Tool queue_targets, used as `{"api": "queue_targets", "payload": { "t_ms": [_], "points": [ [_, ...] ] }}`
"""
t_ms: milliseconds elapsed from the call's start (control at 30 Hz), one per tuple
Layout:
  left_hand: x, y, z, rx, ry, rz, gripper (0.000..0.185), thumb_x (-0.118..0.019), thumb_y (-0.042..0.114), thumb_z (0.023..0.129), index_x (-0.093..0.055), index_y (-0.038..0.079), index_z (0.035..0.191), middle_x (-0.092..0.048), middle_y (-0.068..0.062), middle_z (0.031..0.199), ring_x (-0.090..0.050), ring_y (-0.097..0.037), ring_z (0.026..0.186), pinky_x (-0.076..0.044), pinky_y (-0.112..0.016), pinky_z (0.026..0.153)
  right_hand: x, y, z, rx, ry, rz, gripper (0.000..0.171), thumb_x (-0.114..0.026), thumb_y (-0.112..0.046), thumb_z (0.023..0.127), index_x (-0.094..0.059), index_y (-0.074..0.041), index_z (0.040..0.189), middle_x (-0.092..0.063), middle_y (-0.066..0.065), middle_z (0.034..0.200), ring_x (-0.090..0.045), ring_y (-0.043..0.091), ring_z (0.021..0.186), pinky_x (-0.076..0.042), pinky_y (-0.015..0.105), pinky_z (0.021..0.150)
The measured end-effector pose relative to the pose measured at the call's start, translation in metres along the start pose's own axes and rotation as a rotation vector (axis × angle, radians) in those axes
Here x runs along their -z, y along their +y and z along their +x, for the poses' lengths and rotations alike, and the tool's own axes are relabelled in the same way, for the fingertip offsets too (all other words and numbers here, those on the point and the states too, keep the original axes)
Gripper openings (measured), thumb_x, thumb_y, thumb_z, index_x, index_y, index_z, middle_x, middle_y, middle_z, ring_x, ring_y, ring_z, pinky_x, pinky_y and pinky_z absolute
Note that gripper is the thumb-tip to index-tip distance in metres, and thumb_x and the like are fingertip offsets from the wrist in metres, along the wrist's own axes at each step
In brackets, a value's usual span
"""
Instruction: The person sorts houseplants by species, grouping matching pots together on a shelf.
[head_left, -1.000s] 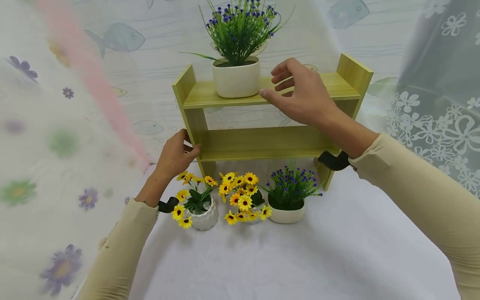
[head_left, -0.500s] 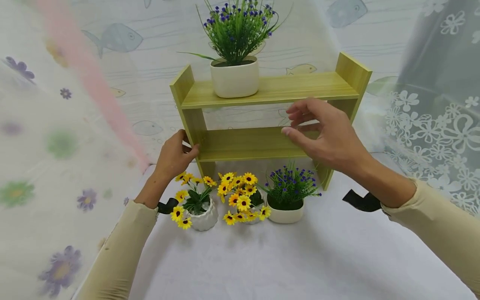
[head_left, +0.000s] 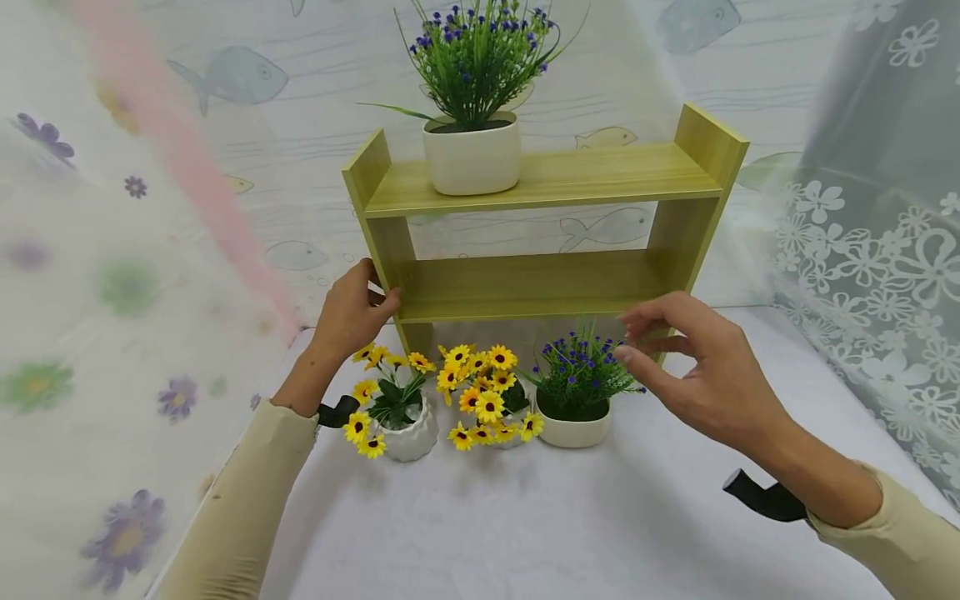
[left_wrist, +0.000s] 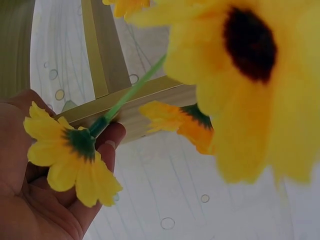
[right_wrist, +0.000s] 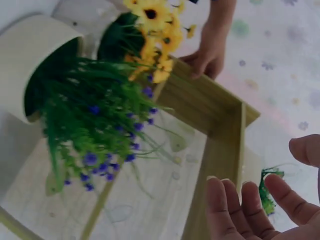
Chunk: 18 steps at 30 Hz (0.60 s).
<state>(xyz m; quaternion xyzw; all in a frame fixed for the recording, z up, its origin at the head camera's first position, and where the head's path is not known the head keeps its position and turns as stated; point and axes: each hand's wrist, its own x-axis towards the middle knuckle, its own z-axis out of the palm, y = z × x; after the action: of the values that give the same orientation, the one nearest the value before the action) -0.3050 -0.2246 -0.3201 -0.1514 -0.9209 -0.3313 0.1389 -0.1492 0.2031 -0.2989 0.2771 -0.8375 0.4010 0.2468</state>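
Note:
My left hand [head_left: 347, 310] grips the left side panel of a two-tier wooden shelf [head_left: 525, 287], thumb at the front edge. In the left wrist view, artificial yellow daisies [left_wrist: 82, 155] cover part of that hand. My right hand [head_left: 701, 371] is held in the air with loosely bent fingers and holds nothing. It is just right of a potted plant with purple flowers [head_left: 573, 429], fingertips close to its outer sprigs. A larger purple-flowered plant in an oval cream pot [head_left: 472, 158] stands on the left part of the top board.
Two white pots of yellow daisies, a left one [head_left: 408, 437] and a middle one [head_left: 487, 404], stand on the white cloth [head_left: 525, 533] before the shelf. A patterned curtain [head_left: 112, 333] hangs at the left, and a floral sheer one [head_left: 885, 250] at the right.
My right hand has moved down and to the right, from beside the top pot to beside the lower purple-flowered plant. The left hand keeps its hold on the shelf.

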Motion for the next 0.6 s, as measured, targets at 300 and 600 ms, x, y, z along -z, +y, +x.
{"api": "queue_targets", "payload": {
  "t_ms": [300,600],
  "points": [
    [-0.001,0.001,0.0,0.0,0.013,0.015,0.048,-0.062,0.024,0.105,-0.049,0.002,0.146,-0.063,-0.016,0.119,-0.074,-0.033,0.1,-0.065,-0.05,0.083,-0.018,0.025,-0.044,-0.038,-0.064,0.011,0.041,-0.081,0.001,0.091,-0.07,-0.021,0.124,-0.069,-0.011,0.109,-0.067,0.007,0.098,-0.061,0.021,0.082],
    [-0.002,0.002,-0.001,0.001,0.016,0.024,0.05,-0.061,0.024,0.105,-0.048,0.001,0.147,-0.063,-0.017,0.12,-0.073,-0.034,0.102,-0.064,-0.051,0.083,-0.051,0.058,-0.074,-0.083,-0.239,-0.153,0.039,-0.083,-0.016,0.093,-0.07,-0.021,0.13,-0.07,-0.009,0.118,-0.071,0.013,0.095,-0.064,0.033,0.077]
  ]
}}
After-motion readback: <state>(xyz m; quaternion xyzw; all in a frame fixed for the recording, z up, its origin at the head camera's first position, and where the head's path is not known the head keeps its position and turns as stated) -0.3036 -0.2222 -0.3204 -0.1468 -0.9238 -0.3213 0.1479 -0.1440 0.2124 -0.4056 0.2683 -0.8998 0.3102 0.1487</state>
